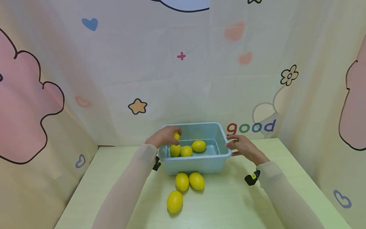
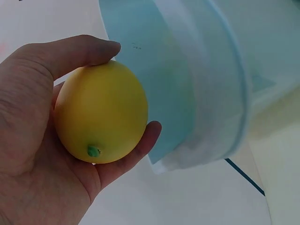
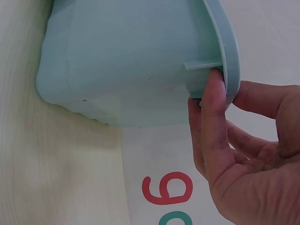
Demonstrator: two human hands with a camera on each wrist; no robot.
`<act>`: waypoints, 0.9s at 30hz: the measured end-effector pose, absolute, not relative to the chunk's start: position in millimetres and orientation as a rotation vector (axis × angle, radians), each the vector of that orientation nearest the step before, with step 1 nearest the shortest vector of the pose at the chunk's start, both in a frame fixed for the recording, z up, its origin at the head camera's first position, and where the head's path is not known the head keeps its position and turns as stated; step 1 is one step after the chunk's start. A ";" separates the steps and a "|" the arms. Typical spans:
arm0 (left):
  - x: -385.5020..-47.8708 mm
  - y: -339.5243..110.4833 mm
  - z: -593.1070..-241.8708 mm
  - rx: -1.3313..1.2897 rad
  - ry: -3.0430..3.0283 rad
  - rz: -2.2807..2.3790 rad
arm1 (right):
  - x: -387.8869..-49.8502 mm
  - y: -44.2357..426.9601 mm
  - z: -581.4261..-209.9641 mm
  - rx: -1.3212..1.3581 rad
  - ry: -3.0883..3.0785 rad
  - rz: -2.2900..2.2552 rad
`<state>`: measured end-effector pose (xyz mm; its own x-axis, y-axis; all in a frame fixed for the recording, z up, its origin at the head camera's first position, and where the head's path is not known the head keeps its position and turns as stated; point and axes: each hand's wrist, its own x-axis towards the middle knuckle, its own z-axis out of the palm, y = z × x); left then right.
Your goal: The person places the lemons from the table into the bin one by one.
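Lemon, held (image 2: 101, 112): one, yellow, a green nub at one end; located above the left end of the bin (image 1: 197, 166), within the grip of the left hand (image 1: 163, 137). Thumb on one side, fingers curled round the other; a side grip that probably leaves the lemon easy to let go.

Bin: one, pale blue, open-topped, upright on the table (image 1: 228, 203). Right hand (image 1: 243, 147) at its right end, thumb and fingers pinching the rim (image 3: 230, 56) from either side, other fingers bent behind; likely to steady it.

Lemons, in bin: three plainly seen, left (image 1: 175, 150), middle (image 1: 186, 151) and right (image 1: 199, 146), on the floor of the bin; a yellow sliver by the front rim, too small to identify.

Lemons, on table: three, two (image 1: 182, 182) (image 1: 197, 181) side by side just before the bin, one (image 1: 175, 202) nearer the person; apparently set within easy reach.

Backdrop (image 1: 183, 79): printed cloth, behind the table.
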<state>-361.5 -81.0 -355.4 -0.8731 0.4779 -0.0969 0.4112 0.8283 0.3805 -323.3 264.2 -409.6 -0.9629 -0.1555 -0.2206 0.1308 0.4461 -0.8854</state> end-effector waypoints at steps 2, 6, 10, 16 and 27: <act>-361.5 -82.4 -357.6 0.695 2.822 0.517 | -322.8 263.8 -408.4 -0.035 2.436 -1.521; -360.9 -84.3 -360.7 0.695 2.815 0.505 | -322.0 263.3 -407.5 -0.031 2.435 -1.519; -358.9 -86.1 -360.6 0.661 2.803 0.518 | -321.6 262.6 -407.3 -0.034 2.435 -1.520; -356.9 -88.5 -356.9 0.670 2.805 0.522 | -321.7 262.5 -406.6 -0.029 2.434 -1.523; -345.3 -90.9 -340.9 0.680 2.894 0.420 | -322.1 261.5 -405.7 -0.032 2.426 -1.524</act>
<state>-345.3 -90.9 -340.9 -0.8884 0.4537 -0.0706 0.4149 0.8591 0.2998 -322.1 261.5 -405.7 -0.9617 -0.1640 -0.2196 0.1267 0.4446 -0.8867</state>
